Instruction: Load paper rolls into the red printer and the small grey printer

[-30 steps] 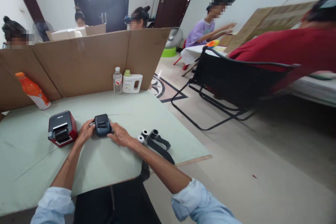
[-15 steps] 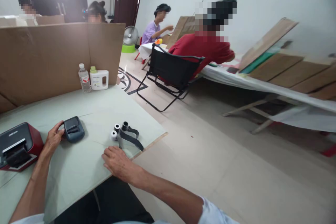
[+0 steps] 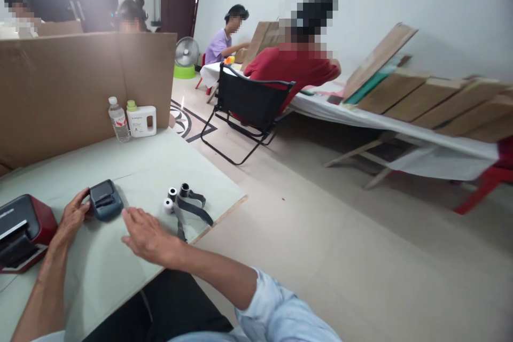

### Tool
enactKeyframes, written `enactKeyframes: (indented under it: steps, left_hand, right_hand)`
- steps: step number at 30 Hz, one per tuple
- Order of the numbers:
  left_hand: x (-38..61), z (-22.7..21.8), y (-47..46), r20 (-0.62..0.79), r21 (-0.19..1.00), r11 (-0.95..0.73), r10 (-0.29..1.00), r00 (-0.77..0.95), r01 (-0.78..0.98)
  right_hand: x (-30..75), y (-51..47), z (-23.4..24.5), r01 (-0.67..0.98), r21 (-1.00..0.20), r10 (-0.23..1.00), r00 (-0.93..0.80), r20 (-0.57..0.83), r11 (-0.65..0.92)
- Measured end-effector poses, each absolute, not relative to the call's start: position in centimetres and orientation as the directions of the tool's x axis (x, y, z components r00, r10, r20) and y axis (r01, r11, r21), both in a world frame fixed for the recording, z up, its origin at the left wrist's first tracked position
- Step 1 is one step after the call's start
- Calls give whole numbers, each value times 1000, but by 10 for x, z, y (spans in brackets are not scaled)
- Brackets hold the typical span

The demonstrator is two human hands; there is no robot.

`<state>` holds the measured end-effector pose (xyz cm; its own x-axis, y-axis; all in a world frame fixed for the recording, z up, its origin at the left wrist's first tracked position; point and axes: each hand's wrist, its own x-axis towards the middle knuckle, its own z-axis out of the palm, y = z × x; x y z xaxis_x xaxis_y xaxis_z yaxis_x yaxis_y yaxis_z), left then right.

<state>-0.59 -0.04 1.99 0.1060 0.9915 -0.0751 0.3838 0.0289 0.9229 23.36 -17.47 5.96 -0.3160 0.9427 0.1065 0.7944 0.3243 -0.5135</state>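
Observation:
On the pale table (image 3: 132,168) lies a small dark blue portable label printer (image 3: 106,202). My left hand (image 3: 74,216) is closed on its left edge, thumb and fingers bent against the casing. My right hand (image 3: 146,235) hovers over the table just right of the printer, fingers stretched out and thumb apart, holding nothing. Beyond the right hand are small white rolls (image 3: 168,205) and a black ribbon roll (image 3: 185,190) with loose black strips (image 3: 196,211) trailing towards the table edge.
A larger red and black machine (image 3: 26,232) stands left of my left hand. A water bottle (image 3: 119,120) and a white jug (image 3: 141,121) stand by the cardboard screen (image 3: 80,85). A black folding chair (image 3: 252,101) and a person in red (image 3: 276,67) are beyond the table.
My right hand has moved left from beside the rolls towards the printer, its fingers straightening. The left hand stays at the printer's edge. The view has turned slightly right.

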Motion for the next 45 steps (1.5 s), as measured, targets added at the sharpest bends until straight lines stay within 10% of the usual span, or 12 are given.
enactKeyframes:
  steps: [7,18,27,39,45]
  left_hand:
    - [-2,23,-15,-89,933,43,990,113,358]
    - [-5,15,-5,-77,940,33,990,116,340]
    - [-8,14,-6,-80,948,42,991,110,315]
    - [-12,8,-15,-50,966,2,983,179,259]
    - [-14,4,-15,-67,968,15,978,199,252]
  right_hand:
    - [232,-152,62,786,-599,965,-250,-78,155]
    - [298,-243,36,895,-202,908,-415,-52,397]
    - [330,-236,49,957,-9,957,-288,21,288]
    - [210,-153,-5,717,-667,975,-90,203,205]
    - [203,-99,-44,597,-771,968,-45,245,223]
